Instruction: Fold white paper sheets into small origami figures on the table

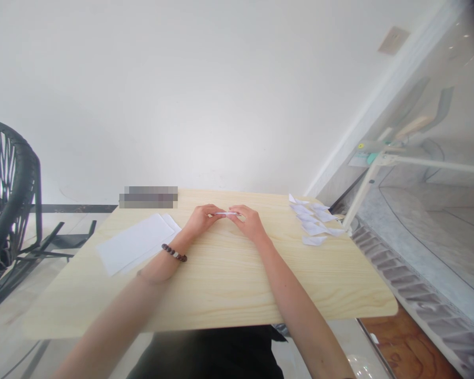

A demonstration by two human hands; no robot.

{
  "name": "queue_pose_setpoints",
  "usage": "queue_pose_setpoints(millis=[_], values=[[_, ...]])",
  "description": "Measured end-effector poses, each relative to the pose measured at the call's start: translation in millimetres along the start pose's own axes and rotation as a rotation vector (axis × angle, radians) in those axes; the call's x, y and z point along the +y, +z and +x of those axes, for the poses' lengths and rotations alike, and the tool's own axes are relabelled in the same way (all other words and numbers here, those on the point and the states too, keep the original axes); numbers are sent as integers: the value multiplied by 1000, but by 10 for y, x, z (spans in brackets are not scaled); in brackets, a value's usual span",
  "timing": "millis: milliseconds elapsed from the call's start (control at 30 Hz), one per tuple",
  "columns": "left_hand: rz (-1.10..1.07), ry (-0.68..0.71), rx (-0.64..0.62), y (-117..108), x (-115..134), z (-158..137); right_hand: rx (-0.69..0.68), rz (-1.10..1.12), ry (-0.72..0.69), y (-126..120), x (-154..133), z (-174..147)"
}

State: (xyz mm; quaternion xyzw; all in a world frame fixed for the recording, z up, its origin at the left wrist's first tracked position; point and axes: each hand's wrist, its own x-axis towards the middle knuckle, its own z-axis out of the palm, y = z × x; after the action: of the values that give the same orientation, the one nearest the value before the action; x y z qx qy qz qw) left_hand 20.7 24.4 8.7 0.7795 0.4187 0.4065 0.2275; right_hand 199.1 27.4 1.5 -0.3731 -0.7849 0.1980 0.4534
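Note:
Over the middle of the table, a small folded piece of white paper (226,213) is pinched between my two hands. My left hand (201,220), with a dark beaded bracelet on its wrist, grips the paper's left end between thumb and fingers. The right end is in the fingers of my right hand (249,222). Flat white paper sheets (136,245) lie overlapping to the left, partly behind my left forearm. On the right side rest several folded white paper pieces (314,227) with pointed tips, grouped close together.
The pale wooden table (229,284) stands against a white wall (205,95). A blurred-out patch (148,197) covers something at its back left. A dark woven chair (11,195) is at the left, and a white metal frame (365,195) stands beyond the right edge.

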Motion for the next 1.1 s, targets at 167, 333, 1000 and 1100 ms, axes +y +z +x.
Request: queue_pose_setpoints(millis=[167, 333, 1000, 1100], values=[[-48, -30, 9, 6, 27, -1, -30, -63, 21, 6, 3, 16], [-66, -62, 14, 7, 27, -1, -4, -74, 44, 32, 11, 20], [-156, -152, -75, -8, 16, -19, -61, -76, -13, 11, 32, 1], [-186, -195, -81, 1, -32, -24, -54, -69, -15, 2, 54, -9]])
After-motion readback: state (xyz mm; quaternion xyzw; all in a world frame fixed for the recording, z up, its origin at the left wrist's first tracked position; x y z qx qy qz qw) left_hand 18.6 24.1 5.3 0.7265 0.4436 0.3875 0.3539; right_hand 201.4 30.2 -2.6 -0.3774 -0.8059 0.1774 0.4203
